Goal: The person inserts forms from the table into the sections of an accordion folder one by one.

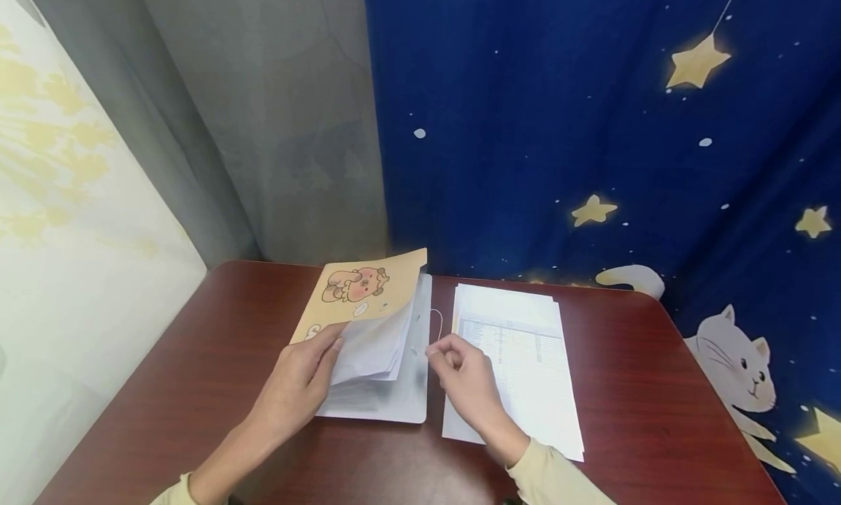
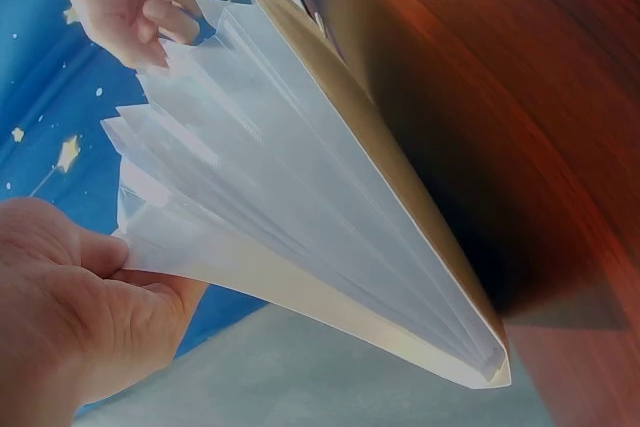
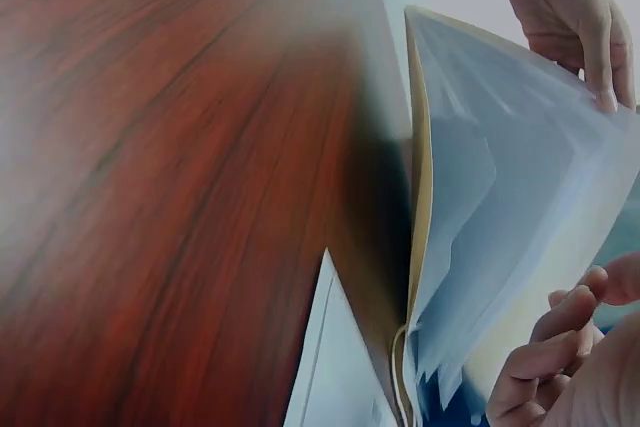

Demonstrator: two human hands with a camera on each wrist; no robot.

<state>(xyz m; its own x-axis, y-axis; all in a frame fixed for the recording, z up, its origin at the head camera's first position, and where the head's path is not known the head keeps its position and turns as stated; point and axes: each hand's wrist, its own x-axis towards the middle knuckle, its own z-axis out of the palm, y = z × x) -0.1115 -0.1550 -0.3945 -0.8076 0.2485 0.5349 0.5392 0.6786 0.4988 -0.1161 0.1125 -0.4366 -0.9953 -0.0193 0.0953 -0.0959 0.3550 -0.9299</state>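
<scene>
A tan folder cover with a cartoon animal is tilted up over clear plastic sleeves that fan out inside the folder. My left hand pinches the raised cover and some sleeves at their free edge, thumb on the inner side. Across from it, my right hand has curled fingers, with its thumb and forefinger pinching at the edge of a sleeve. A thin white elastic loop sticks out from the folder's right side. The folder's pale lower part lies flat on the table.
Several printed sheets lie stacked to the right of the folder, partly under my right forearm. The reddish-brown table has rounded back corners. Behind it hang a grey curtain and a blue star-patterned curtain.
</scene>
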